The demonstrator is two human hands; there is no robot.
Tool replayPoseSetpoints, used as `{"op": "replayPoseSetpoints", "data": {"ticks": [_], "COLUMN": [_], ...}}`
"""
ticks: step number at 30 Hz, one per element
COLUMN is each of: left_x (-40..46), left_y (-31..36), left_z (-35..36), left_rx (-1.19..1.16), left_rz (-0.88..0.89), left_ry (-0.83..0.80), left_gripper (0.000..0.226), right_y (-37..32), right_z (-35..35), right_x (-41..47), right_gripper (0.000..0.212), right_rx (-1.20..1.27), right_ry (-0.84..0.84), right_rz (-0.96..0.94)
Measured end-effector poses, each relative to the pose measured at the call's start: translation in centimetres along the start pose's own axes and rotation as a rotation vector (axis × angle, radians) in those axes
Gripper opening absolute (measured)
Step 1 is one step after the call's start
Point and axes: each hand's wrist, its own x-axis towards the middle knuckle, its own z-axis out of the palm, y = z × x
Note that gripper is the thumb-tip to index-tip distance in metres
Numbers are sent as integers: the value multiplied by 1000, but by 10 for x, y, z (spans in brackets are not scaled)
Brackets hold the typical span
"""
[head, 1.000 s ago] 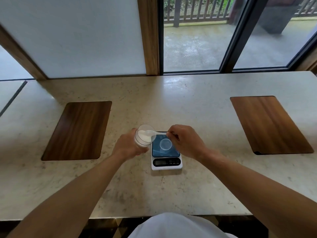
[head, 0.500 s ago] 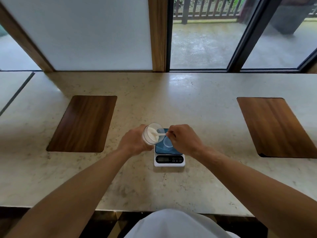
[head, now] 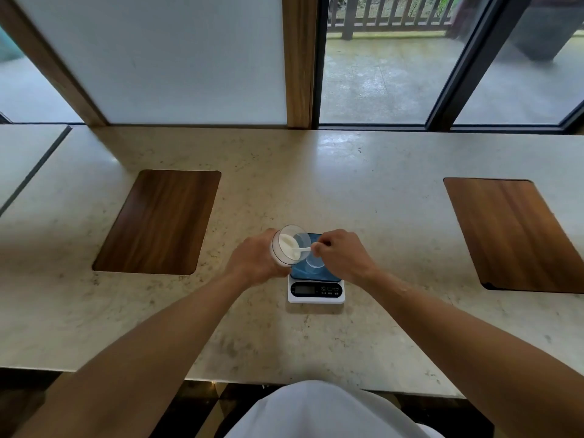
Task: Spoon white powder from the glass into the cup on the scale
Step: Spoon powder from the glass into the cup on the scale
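I'm watching a speckled stone counter (head: 284,336) running out to tall windows (head: 376,67). On the scale (head: 316,290) a cup (head: 315,263) is sitting. My left hand (head: 252,262) is wrapping the tilted glass (head: 289,249), mouth facing right (powder (head: 288,245) inside). My right hand (head: 343,257) is pinching the spoon (head: 304,249), lying crosswise, bowl in the glass.

The counter (head: 316,191) is mottled, faintly glossy stone. Dark, satin-smooth wood panels (head: 158,222) sit at nine and three o'clock. The glass (head: 286,248) is clear; the scale (head: 316,290) is white plastic.
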Motion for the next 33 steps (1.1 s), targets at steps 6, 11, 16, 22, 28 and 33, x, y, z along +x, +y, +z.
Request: {"op": "replayPoseSetpoints", "data": {"ticks": [6,11,16,22,28,33], "left_x": [3,5,8,12,14,12], "left_y": [1,0,-3,-5,-8,-13], "left_z": [2,4,7,10,13,15], "left_rx": [-50,-63,-80,-131,-140,-181], "left_rz": [-54,-85,-100,-150,-164,-179], "left_ry": [8,18,9,6,3,13], "left_gripper": [83,82,81,80,82,80], "right_y": [-2,1,3,3,1,11], "right_z": [-5,-10,-16,-25,-39,-43], "right_x": [1,1,1,2,1,0], "right_gripper": [24,23,25,25,24,23], "right_rx": [87,119,139,159,197,193], "right_ry": [-6,-7,0,14,23,35], "right_rz": [65,76,91,90,66,83]}}
